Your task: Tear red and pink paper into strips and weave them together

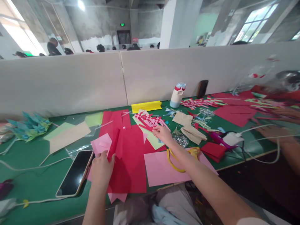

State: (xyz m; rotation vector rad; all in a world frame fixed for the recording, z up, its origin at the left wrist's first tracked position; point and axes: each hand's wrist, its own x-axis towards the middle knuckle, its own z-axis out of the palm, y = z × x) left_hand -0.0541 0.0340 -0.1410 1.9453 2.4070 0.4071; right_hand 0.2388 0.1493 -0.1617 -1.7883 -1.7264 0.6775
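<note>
My left hand (102,167) is closed on a narrow folded piece of red paper (114,142), which stands up from the work surface. Beside its fingers lies pink paper (101,143). Large red sheets (133,156) spread between my two hands. Reaching further forward, my right hand (162,133) pinches the end of a thin red paper strip (145,127). That strip lies over a pale green sheet (153,140), just in front of a woven pink-and-red paper piece (152,120). Yellow-handled scissors (174,161) rest on a pink sheet (157,170) under my right forearm.
A phone (75,173) lies left of my left hand, near white cables. Toward the divider (70,84) stand a yellow folded strip (146,107), a bottle (177,95) and a black upright object (202,88). Another person's blurred hand (269,131) is at the right, beside a white charger (232,138).
</note>
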